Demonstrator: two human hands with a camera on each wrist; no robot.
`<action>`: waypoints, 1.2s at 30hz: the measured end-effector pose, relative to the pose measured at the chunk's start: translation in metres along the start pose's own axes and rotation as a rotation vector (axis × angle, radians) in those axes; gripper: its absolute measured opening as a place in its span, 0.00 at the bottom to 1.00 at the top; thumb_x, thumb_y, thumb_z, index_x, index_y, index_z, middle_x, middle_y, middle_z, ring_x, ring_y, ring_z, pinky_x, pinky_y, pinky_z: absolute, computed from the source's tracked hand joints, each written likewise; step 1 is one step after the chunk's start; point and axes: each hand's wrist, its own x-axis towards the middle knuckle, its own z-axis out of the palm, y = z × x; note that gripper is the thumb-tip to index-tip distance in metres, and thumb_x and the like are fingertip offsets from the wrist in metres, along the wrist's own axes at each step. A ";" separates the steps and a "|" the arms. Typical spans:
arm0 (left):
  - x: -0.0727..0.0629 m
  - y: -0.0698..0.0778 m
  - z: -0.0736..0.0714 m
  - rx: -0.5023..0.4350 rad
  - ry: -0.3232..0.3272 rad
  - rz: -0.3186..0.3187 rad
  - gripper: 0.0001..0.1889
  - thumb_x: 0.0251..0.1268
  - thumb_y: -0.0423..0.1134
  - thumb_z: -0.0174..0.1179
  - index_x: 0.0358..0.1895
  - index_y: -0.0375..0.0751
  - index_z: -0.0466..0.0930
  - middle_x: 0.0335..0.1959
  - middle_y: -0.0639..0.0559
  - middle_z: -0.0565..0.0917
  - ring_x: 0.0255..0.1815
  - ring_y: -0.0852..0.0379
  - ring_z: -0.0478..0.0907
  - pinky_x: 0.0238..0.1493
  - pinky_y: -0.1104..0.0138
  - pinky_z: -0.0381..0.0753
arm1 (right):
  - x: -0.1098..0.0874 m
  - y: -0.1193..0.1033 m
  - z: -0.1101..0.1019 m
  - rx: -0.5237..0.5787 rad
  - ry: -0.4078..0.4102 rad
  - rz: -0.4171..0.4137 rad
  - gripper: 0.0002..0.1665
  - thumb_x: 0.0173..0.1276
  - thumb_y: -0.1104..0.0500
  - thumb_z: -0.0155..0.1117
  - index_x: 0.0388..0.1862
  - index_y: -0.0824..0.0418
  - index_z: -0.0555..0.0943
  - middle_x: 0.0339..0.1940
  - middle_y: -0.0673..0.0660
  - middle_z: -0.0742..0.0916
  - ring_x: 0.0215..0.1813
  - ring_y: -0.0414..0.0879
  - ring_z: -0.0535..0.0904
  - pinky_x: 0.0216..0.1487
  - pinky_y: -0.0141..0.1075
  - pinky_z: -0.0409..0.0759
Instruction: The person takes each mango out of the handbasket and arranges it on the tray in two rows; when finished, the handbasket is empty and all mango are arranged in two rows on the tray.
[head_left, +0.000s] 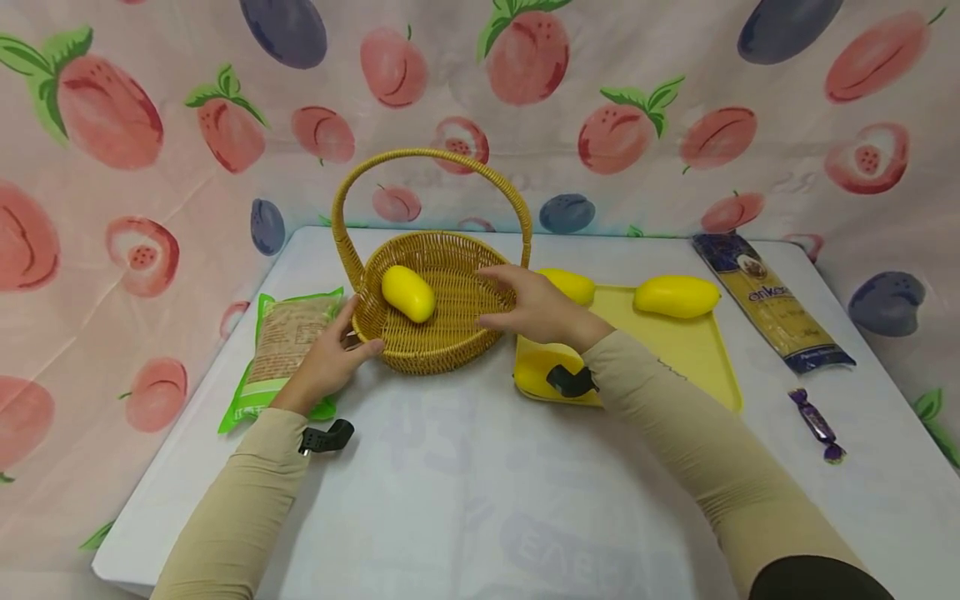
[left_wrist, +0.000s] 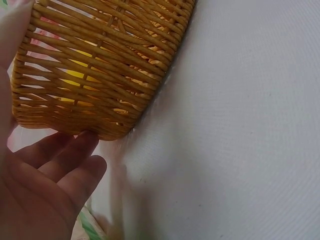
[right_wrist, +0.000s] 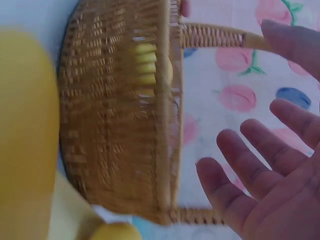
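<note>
A woven wicker basket (head_left: 442, 354) with a tall arched handle stands on the table, and one yellow mango (head_left: 408, 294) lies in its left part. My left hand (head_left: 330, 358) is at the basket's left side, relaxed fingers and thumb against the outside. In the left wrist view, fingertips (left_wrist: 90, 140) meet the basket's lower edge. Over the basket's right rim is my right hand (head_left: 536, 307), holding nothing, thumb and fingers spread apart. To the right, a yellow tray (head_left: 660, 354) bears more mangoes (head_left: 677, 297), partly hidden by my right forearm.
A green-edged bag of brown contents (head_left: 288, 342) lies left of the basket, beside my left wrist. At the far right are a blue-and-gold pasta packet (head_left: 772, 300) and a purple wrapped candy (head_left: 817, 425). A fruit-print curtain (head_left: 450, 100) hangs behind the table.
</note>
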 end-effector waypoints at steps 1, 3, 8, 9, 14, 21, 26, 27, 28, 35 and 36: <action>0.000 0.000 0.000 -0.001 0.000 0.001 0.48 0.73 0.47 0.62 0.82 0.58 0.35 0.81 0.42 0.49 0.73 0.36 0.62 0.72 0.46 0.62 | 0.004 -0.001 0.003 -0.004 -0.007 0.000 0.43 0.68 0.51 0.71 0.77 0.60 0.65 0.74 0.57 0.70 0.68 0.55 0.70 0.66 0.48 0.73; 0.000 0.000 0.000 0.001 0.000 0.002 0.48 0.73 0.46 0.62 0.83 0.58 0.35 0.81 0.41 0.49 0.73 0.36 0.62 0.72 0.46 0.62 | 0.011 -0.003 0.009 -0.008 -0.018 0.001 0.43 0.68 0.52 0.71 0.77 0.61 0.65 0.74 0.58 0.70 0.69 0.56 0.70 0.67 0.49 0.72; 0.001 -0.001 0.000 -0.005 0.002 0.000 0.48 0.73 0.46 0.62 0.83 0.58 0.35 0.80 0.38 0.52 0.73 0.36 0.61 0.72 0.46 0.61 | 0.026 -0.010 0.021 -0.043 -0.034 0.006 0.43 0.68 0.50 0.71 0.77 0.61 0.65 0.74 0.59 0.70 0.70 0.57 0.69 0.68 0.47 0.71; 0.001 -0.001 0.000 -0.008 0.001 0.001 0.48 0.73 0.46 0.62 0.83 0.58 0.35 0.79 0.38 0.52 0.73 0.36 0.61 0.72 0.46 0.61 | 0.029 -0.011 0.024 -0.043 -0.033 0.005 0.43 0.68 0.50 0.71 0.77 0.61 0.65 0.74 0.60 0.70 0.70 0.58 0.69 0.68 0.47 0.70; -0.001 0.000 0.000 -0.009 -0.001 0.013 0.48 0.73 0.46 0.62 0.83 0.57 0.34 0.80 0.39 0.50 0.74 0.35 0.61 0.73 0.46 0.60 | 0.043 -0.013 0.040 -0.040 -0.014 0.007 0.42 0.68 0.52 0.71 0.76 0.62 0.66 0.74 0.59 0.71 0.71 0.56 0.67 0.70 0.44 0.67; -0.003 0.003 0.000 0.003 0.000 0.026 0.49 0.72 0.46 0.63 0.83 0.57 0.34 0.81 0.41 0.48 0.73 0.35 0.61 0.73 0.46 0.60 | 0.061 -0.011 0.055 -0.076 -0.004 0.060 0.43 0.67 0.51 0.72 0.76 0.61 0.66 0.74 0.58 0.71 0.75 0.51 0.62 0.75 0.42 0.60; -0.003 0.004 -0.001 -0.002 -0.004 0.018 0.49 0.72 0.47 0.62 0.83 0.57 0.34 0.80 0.39 0.50 0.73 0.35 0.61 0.72 0.46 0.61 | 0.070 -0.012 0.060 -0.099 -0.019 0.095 0.43 0.67 0.49 0.72 0.76 0.60 0.66 0.74 0.57 0.71 0.76 0.50 0.62 0.75 0.41 0.59; -0.003 0.004 -0.001 -0.003 -0.003 0.014 0.49 0.72 0.47 0.62 0.83 0.58 0.34 0.80 0.39 0.50 0.73 0.35 0.61 0.72 0.46 0.61 | 0.072 -0.013 0.061 -0.105 -0.021 0.098 0.44 0.67 0.48 0.72 0.76 0.60 0.66 0.74 0.57 0.71 0.75 0.50 0.62 0.75 0.41 0.60; -0.003 0.004 -0.002 -0.003 -0.003 0.012 0.49 0.72 0.47 0.62 0.83 0.58 0.34 0.80 0.38 0.50 0.73 0.35 0.61 0.72 0.45 0.61 | 0.073 -0.013 0.061 -0.111 -0.022 0.102 0.44 0.67 0.48 0.72 0.76 0.59 0.66 0.74 0.56 0.71 0.75 0.50 0.62 0.75 0.41 0.60; -0.003 0.005 -0.001 -0.003 -0.008 0.013 0.49 0.72 0.47 0.63 0.83 0.56 0.34 0.80 0.38 0.50 0.73 0.34 0.61 0.72 0.45 0.60 | 0.083 -0.011 0.070 -0.143 -0.029 0.126 0.45 0.67 0.50 0.72 0.78 0.59 0.64 0.76 0.57 0.69 0.76 0.51 0.62 0.75 0.42 0.61; -0.003 0.005 -0.001 -0.007 -0.008 0.015 0.49 0.72 0.46 0.63 0.83 0.56 0.34 0.80 0.37 0.51 0.73 0.34 0.61 0.72 0.46 0.60 | 0.085 -0.010 0.071 -0.149 -0.028 0.131 0.45 0.67 0.50 0.72 0.78 0.59 0.63 0.76 0.57 0.68 0.76 0.51 0.61 0.74 0.42 0.61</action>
